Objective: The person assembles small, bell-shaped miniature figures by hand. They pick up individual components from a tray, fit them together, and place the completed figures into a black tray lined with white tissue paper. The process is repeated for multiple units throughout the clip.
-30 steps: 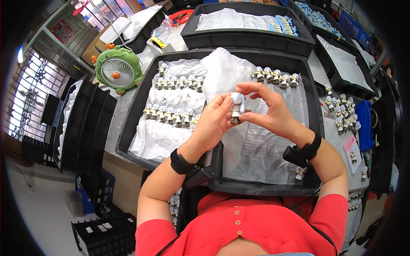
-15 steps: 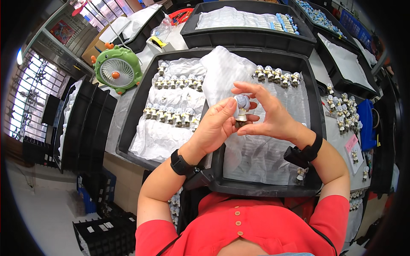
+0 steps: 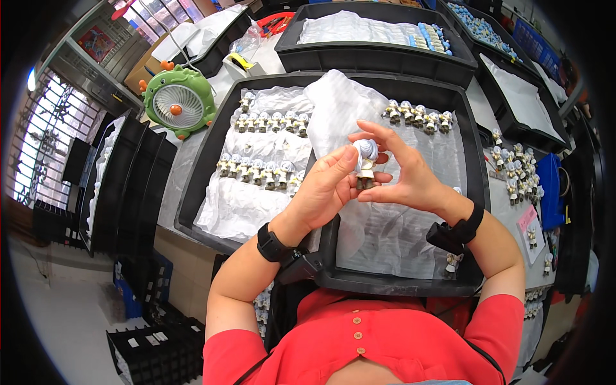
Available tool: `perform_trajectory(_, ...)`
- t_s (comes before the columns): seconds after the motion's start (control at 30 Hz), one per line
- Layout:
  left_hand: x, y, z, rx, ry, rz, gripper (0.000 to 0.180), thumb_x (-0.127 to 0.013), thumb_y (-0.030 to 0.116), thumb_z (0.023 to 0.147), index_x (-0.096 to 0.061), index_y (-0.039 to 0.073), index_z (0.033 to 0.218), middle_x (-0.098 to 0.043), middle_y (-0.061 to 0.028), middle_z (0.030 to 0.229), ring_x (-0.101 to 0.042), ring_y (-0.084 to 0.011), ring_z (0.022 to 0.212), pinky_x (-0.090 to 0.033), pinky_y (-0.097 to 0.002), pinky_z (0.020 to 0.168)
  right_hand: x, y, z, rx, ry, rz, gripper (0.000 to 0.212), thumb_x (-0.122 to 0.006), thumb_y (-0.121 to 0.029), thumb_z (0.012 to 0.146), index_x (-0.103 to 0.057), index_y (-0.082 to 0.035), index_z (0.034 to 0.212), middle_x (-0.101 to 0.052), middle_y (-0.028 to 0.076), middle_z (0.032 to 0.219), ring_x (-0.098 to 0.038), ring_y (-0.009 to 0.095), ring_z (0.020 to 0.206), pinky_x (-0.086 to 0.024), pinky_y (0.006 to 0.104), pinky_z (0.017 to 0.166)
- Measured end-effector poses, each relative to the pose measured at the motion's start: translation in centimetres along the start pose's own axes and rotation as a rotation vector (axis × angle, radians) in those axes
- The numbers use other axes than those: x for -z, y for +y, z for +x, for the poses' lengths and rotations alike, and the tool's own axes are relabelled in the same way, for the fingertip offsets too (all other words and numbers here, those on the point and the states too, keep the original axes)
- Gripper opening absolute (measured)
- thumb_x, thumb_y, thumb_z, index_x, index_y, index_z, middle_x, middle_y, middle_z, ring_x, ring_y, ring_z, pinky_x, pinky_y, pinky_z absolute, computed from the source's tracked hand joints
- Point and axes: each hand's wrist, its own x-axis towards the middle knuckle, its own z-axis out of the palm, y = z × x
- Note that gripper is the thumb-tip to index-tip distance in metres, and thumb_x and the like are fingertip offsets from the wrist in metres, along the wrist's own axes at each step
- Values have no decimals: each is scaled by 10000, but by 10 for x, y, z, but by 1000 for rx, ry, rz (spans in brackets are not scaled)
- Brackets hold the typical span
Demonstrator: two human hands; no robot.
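A small figurine (image 3: 366, 168) with pale blue hair, a white outfit and dark feet stands upright between my hands, above the near tray. My left hand (image 3: 330, 176) is closed on it, with the thumb along its left side. Around its right side curves my right hand (image 3: 407, 170), thumb and forefinger wide apart; the thumb tip is close to the figurine's feet. Whether other right fingers touch it from behind I cannot tell. Beyond my hands, a crumpled white foam sheet (image 3: 337, 102) lies across the middle of the black tray (image 3: 192, 192).
Similar figurines (image 3: 273, 122) stand in rows on white sheets at left, with more (image 3: 420, 117) at far right. Loose figurines (image 3: 517, 168) crowd the table right of the tray. A green fan (image 3: 179, 102) stands left. Another black tray (image 3: 378, 61) lies behind.
The figurine has turned slightly in my left hand, and its head shows from a different side. Both hands stay in nearly the same place.
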Motion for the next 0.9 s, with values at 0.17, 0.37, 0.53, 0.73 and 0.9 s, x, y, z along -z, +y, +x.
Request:
perform_trajectory(0.17, 1, 1, 0, 11, -2, -2, 513, -455, 420, 935, -434, 8, 1241, -516, -89, 1189, -599, -202, 983, -535, -300, 740, 3, -1, 0, -49, -29, -56, 780, -819, -253, 621, -450, -103, 1291, -556, 71, 1112, -544, 185, 854, -462, 298, 746)
perform_trajectory(0.37, 0, 1, 0, 8, -3, 9, 518, -453, 419, 936, -433, -3, 1236, -517, -92, 1189, -600, -207, 995, -533, -298, 748, 2, 0, 0, -9, 10, -59, 747, -819, -278, 626, -478, -103, 1267, -554, 73, 1035, -549, 177, 835, -477, 295, 750)
perform_trajectory(0.53, 0, 0, -1, -5, -23, -1, 501, -462, 403, 937, -428, 3, 1237, -519, -90, 1189, -601, -207, 995, -530, -302, 763, 3, -2, 0, -38, -3, -51, 746, -820, -296, 628, -481, -106, 1265, -551, 78, 1035, -550, 175, 840, -481, 296, 754)
perform_trajectory(0.73, 0, 0, -1, 2, -23, 5, 485, -470, 389, 937, -424, 8, 1235, -524, -92, 1187, -603, -203, 992, -525, -304, 782, 3, -1, 0, -35, 2, -58, 739, -819, -298, 631, -484, -104, 1261, -553, 83, 1044, -550, 173, 841, -482, 294, 748)
perform_trajectory(0.9, -1, 1, -1, 9, -17, 35, 483, -462, 398, 939, -435, 10, 1225, -536, -93, 1174, -606, -189, 975, -521, -301, 791, 3, -3, 0, -42, -6, -55, 736, -821, -262, 626, -482, -93, 1257, -556, 78, 1102, -550, 169, 893, -473, 287, 754)
